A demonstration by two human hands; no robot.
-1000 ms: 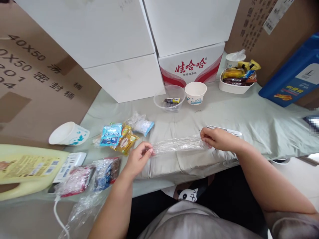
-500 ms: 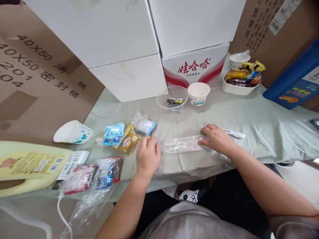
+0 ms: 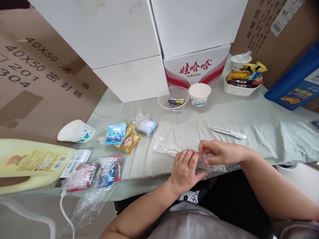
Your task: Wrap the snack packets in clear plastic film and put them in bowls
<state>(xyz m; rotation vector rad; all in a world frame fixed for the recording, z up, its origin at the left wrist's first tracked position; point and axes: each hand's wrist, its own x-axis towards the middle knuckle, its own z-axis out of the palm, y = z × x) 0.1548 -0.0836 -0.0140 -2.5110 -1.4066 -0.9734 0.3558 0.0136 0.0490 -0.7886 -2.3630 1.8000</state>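
Observation:
A crumpled clear plastic bag (image 3: 166, 147) lies on the pale green cloth (image 3: 261, 126) near the table's front edge. My left hand (image 3: 185, 167) rests on its right part, fingers together and pressing or pinching it. My right hand (image 3: 219, 152) pinches the same bag just to the right, thumb and fingers closed on the film. The two hands almost touch. A white pen-like tool (image 3: 228, 132) lies on the cloth just beyond my right hand.
Small snack packets (image 3: 124, 136) lie left of centre. At the back stand a clear bowl (image 3: 173, 97), a paper cup (image 3: 199, 94) and a white tray of snacks (image 3: 243, 83). A tipped cup (image 3: 76, 131), yellow jug (image 3: 27, 164) and bagged packets (image 3: 97, 172) are at left. Stacked boxes (image 3: 129, 49) wall the back.
The bag was stretched flat between my hands, far apart. My left hand has slid right along it to meet my right hand, and the bag is bunched up, nearer the table edge.

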